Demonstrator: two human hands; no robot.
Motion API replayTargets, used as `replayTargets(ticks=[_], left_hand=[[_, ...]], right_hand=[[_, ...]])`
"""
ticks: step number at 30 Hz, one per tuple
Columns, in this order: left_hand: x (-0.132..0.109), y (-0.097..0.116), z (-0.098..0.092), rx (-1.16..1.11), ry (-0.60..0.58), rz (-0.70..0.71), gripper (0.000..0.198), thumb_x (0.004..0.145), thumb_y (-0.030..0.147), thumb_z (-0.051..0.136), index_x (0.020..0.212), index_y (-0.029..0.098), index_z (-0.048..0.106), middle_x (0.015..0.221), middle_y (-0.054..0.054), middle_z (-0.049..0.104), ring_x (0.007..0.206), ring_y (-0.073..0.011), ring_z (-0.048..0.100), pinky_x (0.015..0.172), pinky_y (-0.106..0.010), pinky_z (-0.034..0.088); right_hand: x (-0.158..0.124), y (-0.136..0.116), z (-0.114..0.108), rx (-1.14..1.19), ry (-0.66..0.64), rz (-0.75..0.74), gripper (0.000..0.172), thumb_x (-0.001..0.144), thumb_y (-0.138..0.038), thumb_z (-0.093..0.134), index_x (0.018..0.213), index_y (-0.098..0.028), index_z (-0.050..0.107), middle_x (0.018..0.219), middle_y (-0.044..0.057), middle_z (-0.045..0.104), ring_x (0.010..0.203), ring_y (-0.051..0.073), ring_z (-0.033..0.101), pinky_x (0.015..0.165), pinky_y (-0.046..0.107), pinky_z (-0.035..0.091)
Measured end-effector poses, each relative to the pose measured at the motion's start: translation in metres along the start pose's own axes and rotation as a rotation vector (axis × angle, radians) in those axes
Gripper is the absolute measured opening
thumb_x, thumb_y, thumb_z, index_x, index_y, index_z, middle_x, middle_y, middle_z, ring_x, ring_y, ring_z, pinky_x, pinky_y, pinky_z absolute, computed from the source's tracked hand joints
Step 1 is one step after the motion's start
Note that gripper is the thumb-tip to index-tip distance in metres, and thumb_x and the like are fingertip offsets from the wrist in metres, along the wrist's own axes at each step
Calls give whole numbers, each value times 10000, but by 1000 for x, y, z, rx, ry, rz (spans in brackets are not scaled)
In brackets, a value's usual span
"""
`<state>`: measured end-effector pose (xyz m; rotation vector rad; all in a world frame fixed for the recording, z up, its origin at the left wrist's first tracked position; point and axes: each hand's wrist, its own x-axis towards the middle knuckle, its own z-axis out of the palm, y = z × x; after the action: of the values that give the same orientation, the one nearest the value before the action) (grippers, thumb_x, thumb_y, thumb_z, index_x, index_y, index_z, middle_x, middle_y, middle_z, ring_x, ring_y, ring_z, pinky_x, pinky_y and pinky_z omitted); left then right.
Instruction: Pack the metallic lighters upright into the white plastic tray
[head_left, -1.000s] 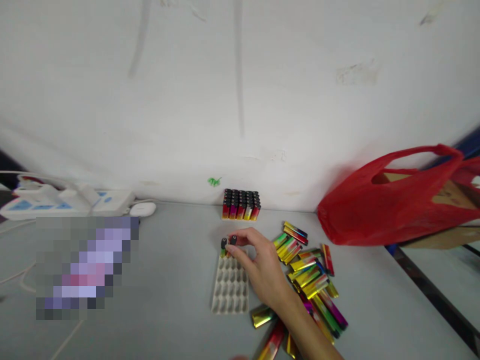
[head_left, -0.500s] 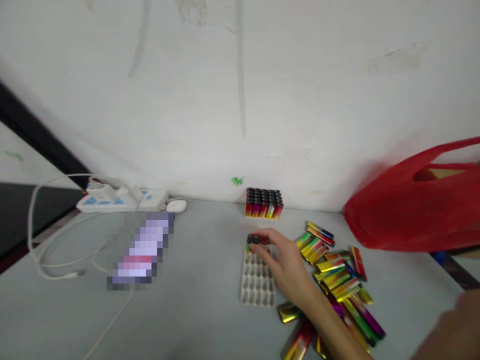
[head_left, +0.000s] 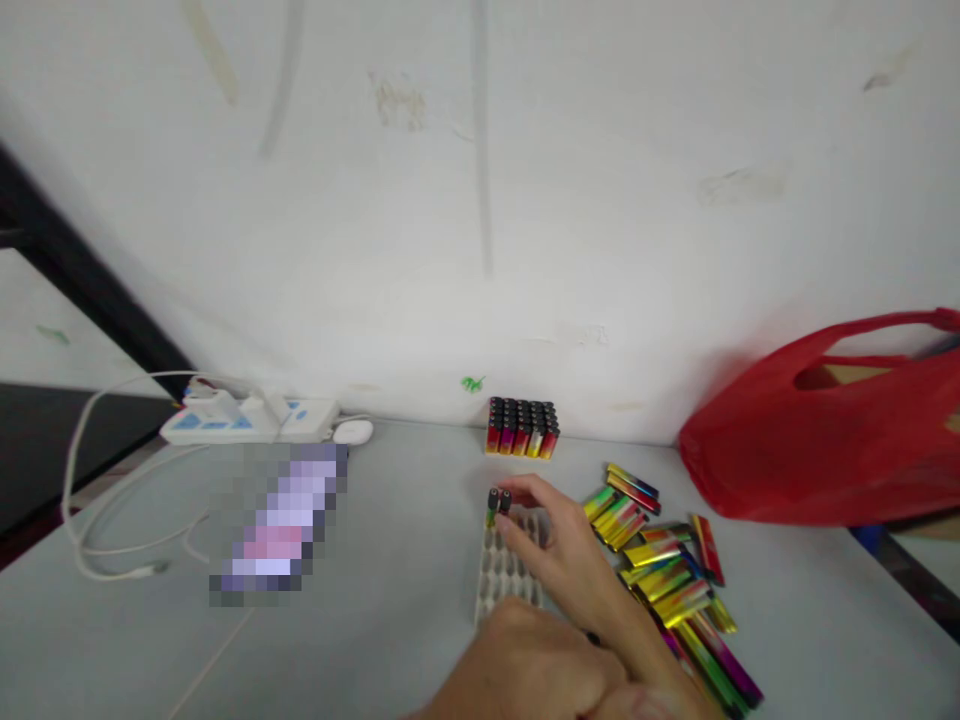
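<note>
My right hand [head_left: 570,550] reaches to the far left corner of a pale slotted tray [head_left: 504,582] and pinches a black-topped lighter [head_left: 499,500] that stands upright there beside another. To its right lies a loose heap of shiny multicoloured lighters [head_left: 664,565]. My left hand [head_left: 525,665] is low in the foreground, over the tray's near end and my right forearm. Its fingers are curled, and what they hold is hidden. A packed block of upright lighters [head_left: 523,428] stands against the wall behind the tray.
A red plastic bag [head_left: 817,455] with a cardboard box inside sits at the right by the table's edge. A white power strip [head_left: 247,420], a small white oval object [head_left: 352,432] and looping white cable [head_left: 97,500] occupy the back left. A pixelated flat item [head_left: 274,525] lies left of the tray.
The view has swung left. My left hand has come into the lower foreground. My right hand stays at the tray's far corner on the lighter.
</note>
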<state>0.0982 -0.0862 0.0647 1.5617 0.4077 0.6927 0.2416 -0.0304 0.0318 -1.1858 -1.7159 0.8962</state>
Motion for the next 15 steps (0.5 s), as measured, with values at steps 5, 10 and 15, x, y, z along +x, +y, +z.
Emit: replayTargets(ticks=[5, 10, 15], left_hand=[[4, 14, -63, 616, 597, 103, 426, 1140, 395, 464, 735, 265, 489, 595, 52, 498, 526, -157, 504, 585, -305, 411], [17, -15, -117, 686, 741, -141, 412, 1175, 466, 201, 885, 279, 426, 689, 60, 568, 525, -156, 547, 549, -261, 435], [11, -45, -144, 874, 661, -247, 312, 1074, 407, 439, 797, 274, 489, 571, 40, 521, 523, -208, 519, 613, -315, 315]], right_hand=[[5, 9, -23, -90, 81, -20, 345, 1078, -450, 639, 1351, -255, 718, 1271, 70, 806, 1172, 258, 745, 1045, 391, 564], [14, 39, -70, -453, 410, 146, 406, 1096, -454, 466, 1214, -189, 749, 1111, 133, 823, 1043, 310, 761, 947, 424, 572], [7, 73, -105, -754, 498, 335, 382, 986, -338, 520, 1183, -135, 775, 1165, 236, 778, 1156, 433, 671, 1029, 563, 475]])
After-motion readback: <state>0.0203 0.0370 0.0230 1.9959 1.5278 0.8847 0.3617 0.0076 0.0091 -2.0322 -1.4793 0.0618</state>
